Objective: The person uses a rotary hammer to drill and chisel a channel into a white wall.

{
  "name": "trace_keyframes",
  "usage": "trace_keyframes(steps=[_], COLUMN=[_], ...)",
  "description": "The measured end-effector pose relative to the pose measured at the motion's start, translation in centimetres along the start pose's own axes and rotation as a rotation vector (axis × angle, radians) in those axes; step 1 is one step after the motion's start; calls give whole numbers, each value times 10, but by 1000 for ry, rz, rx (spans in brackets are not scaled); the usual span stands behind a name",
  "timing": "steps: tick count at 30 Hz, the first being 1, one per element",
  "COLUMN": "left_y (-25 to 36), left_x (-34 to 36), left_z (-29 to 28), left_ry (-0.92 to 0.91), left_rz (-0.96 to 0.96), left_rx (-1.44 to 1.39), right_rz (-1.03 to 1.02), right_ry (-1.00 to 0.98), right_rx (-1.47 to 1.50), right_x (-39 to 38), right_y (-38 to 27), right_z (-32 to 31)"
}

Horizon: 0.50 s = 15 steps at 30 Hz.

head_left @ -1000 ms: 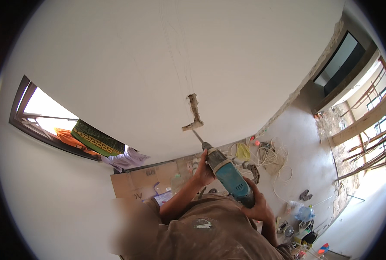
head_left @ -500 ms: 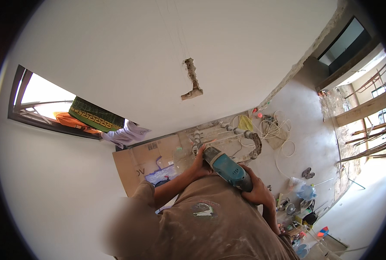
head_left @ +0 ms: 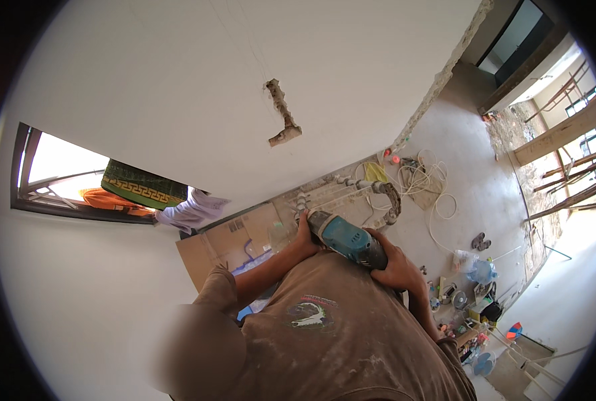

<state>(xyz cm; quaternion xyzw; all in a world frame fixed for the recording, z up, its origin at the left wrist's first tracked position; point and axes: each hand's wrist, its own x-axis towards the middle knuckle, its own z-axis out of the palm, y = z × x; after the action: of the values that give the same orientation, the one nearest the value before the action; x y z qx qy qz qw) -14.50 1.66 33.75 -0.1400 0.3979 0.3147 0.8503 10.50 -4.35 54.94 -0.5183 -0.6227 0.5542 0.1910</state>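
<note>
A teal-and-black hammer drill (head_left: 346, 239) lies across the front of my body, its front end toward the white wall. My left hand (head_left: 306, 238) is closed around the tool near its front. At the rear end, my right hand (head_left: 398, 266) grips the dark handle, the fingers partly hidden by the housing. Whether a bit is fitted cannot be made out against the rubble behind. On the wall ahead, an L-shaped chiselled groove (head_left: 282, 110) exposes rough masonry.
Flattened cardboard (head_left: 227, 240) lies at the wall's foot, beside a broken-out floor strip with a grey pipe (head_left: 391, 200). A pale cable (head_left: 438, 180) loops over the floor. Sandals (head_left: 481, 241), a fan (head_left: 459, 299) and mixed tools lie right. Cloths (head_left: 141, 190) hang at the left window.
My view has shifted, so the wall groove now sits further left and higher. Both hands keep their hold on the hammer drill, which stays close to my body.
</note>
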Motion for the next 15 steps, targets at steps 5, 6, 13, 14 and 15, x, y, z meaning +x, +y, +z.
trace_keyframes(steps=[5,6,13,14,15], left_y=[-3,-5,-15,-14,-13], left_x=[-6,-18,0,5,8], left_z=[5,17,2,-1,-5], left_ry=[42,81,144,149,152], left_rz=[31,42,-18,-39,-61], left_rx=[27,55,-105,-103,-100], right_rz=[32,43,137,131,123], right_ry=[-7,-5,4,8,2], right_rx=[-3,-4,-21,-14,-8], right_x=[3,3,6,9,10], right_y=[0,0,-3,-3,-1], right_z=[0,1,9,9,9])
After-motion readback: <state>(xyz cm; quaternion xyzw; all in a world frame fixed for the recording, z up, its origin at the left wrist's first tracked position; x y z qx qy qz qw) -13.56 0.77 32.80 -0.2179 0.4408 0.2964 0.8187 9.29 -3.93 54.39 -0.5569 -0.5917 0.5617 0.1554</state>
